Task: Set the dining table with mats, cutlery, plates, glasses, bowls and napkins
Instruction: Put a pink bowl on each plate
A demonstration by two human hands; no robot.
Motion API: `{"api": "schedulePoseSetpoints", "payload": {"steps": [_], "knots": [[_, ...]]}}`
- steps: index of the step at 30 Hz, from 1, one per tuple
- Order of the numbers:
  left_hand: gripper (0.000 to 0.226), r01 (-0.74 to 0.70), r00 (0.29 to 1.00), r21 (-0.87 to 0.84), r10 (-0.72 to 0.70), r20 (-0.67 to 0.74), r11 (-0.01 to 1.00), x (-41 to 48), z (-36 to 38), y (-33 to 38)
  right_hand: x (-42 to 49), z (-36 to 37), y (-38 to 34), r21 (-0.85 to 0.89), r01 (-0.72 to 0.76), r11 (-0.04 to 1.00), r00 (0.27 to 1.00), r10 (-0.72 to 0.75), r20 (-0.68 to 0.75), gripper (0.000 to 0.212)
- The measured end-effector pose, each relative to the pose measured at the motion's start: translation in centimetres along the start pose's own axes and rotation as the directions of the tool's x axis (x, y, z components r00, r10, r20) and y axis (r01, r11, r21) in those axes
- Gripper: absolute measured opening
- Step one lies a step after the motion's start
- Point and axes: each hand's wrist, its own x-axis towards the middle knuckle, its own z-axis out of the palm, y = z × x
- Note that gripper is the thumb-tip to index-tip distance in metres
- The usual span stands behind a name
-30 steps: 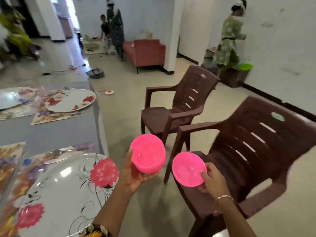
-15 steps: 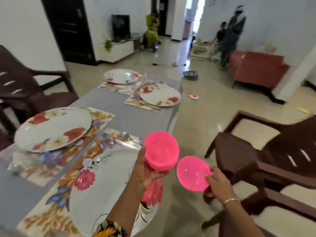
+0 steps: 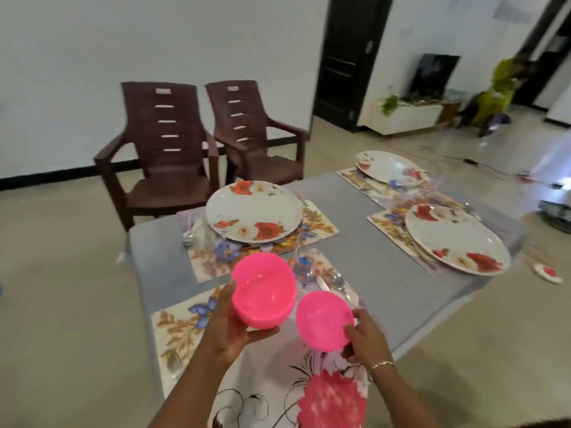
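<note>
My left hand [image 3: 230,330] grips a stack of pink plastic bowls [image 3: 262,290] from below, above the near place setting. My right hand [image 3: 364,338] pinches the rim of a single pink bowl [image 3: 323,319] just to the right of the stack. Under both lies a white plate with a pink flower [image 3: 278,393] on a floral mat [image 3: 179,329]. A knife and spoon [image 3: 335,284] lie on that mat beyond the bowls. The grey table [image 3: 364,242] carries three more floral plates on mats [image 3: 253,211] [image 3: 457,239] [image 3: 387,166].
Two brown plastic chairs [image 3: 173,156] [image 3: 253,134] stand past the table's far left end. A clear glass [image 3: 194,223] and cutlery sit left of the far-left plate. A person in green [image 3: 500,91] sits by a white cabinet [image 3: 404,115] at the back right.
My view has swung left, from the chairs on the right to the table. Both hands have come over the near plate, still holding the pink bowls, which now face open side up.
</note>
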Motion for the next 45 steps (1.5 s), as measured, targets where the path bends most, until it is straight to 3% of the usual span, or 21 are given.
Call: {"api": "schedulePoseSetpoints", "payload": {"steps": [6,14,18,23,27,30,33,36,41,45], "knots": [[0.121,-0.173,0.976,-0.080,0.160,-0.145,0.982,-2.4,-1.8,1.1,5.1,3.2,-2.3,-0.088,0.036,0.995,0.982,-0.019,0.187,0.021],[0.118,-0.200,0.968,-0.130,0.175,-0.178,0.971,-3.0,1.6,-1.3,7.0,2.9,-2.2,-0.084,0.020,0.996,0.937,0.011,0.350,0.017],[0.115,-0.140,0.982,-0.122,0.121,-0.146,0.983,-1.4,6.0,-3.8,7.2,-1.0,-2.1,-0.100,0.133,0.986,0.961,-0.104,0.258,0.026],[0.119,-0.040,0.992,-0.067,0.031,-0.121,0.997,1.8,12.6,-7.9,6.4,-8.4,-3.4,0.155,0.289,0.945,0.939,-0.311,0.146,0.018],[0.107,0.038,0.997,-0.027,-0.039,-0.067,0.999,4.5,18.2,-11.1,6.2,-14.6,-2.5,0.126,0.407,0.905,0.909,-0.415,0.041,0.017],[0.104,0.080,0.996,0.004,-0.080,-0.028,0.997,6.2,22.3,-13.5,6.9,-19.1,-0.4,-0.020,0.430,0.902,0.902,-0.431,-0.012,0.009],[0.064,0.119,0.993,0.043,-0.118,-0.013,0.992,7.9,26.0,-15.8,8.3,-23.1,1.6,-0.150,0.403,0.903,0.907,-0.416,-0.068,0.012],[0.053,0.173,0.985,0.091,-0.172,-0.016,0.981,9.9,29.0,-17.5,9.5,-26.1,2.9,-0.189,0.355,0.916,0.911,-0.384,-0.152,0.020],[0.037,0.192,0.981,0.210,-0.192,-0.021,0.959,14.1,33.3,-19.5,13.6,-30.0,4.7,-0.176,0.266,0.948,0.941,-0.295,-0.165,0.056],[0.036,0.190,0.982,0.244,-0.189,-0.028,0.951,18.8,35.9,-20.5,18.1,-32.7,5.5,-0.252,0.276,0.927,0.940,-0.315,-0.129,0.034]]}}
